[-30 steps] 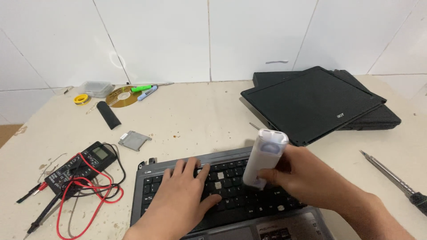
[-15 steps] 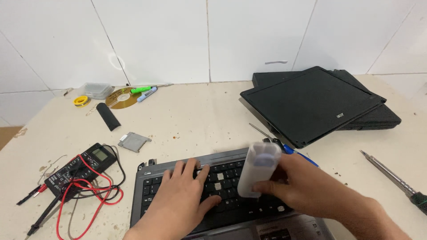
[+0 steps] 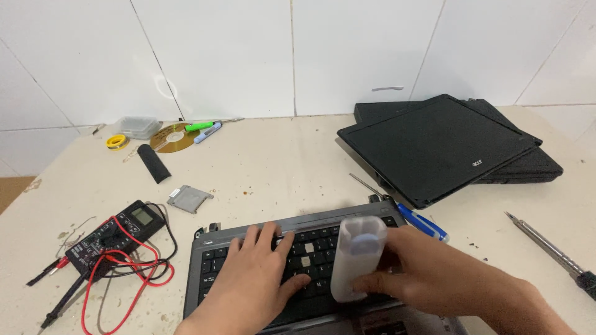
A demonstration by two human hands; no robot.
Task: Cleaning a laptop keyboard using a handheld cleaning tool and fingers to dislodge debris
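Note:
A grey laptop base with a black keyboard (image 3: 323, 220) lies at the near edge of the table; a few keycaps are off. My left hand (image 3: 251, 282) rests flat on the keys, fingers spread. My right hand (image 3: 428, 276) grips a white plastic bottle (image 3: 355, 255) with a flat cap, held upright over the right half of the keyboard.
A blue-handled screwdriver (image 3: 413, 214) lies just right of the keyboard. Two stacked black laptops (image 3: 444, 146) sit at the back right. A multimeter (image 3: 115, 236) with red and black leads is at the left. A soldering iron (image 3: 549, 248) lies at the right. A disc (image 3: 167, 136), markers and tape are at the back.
My right hand has moved the white bottle left and down, lower over the keyboard, which uncovers the blue screwdriver. My left hand has stayed on the keys.

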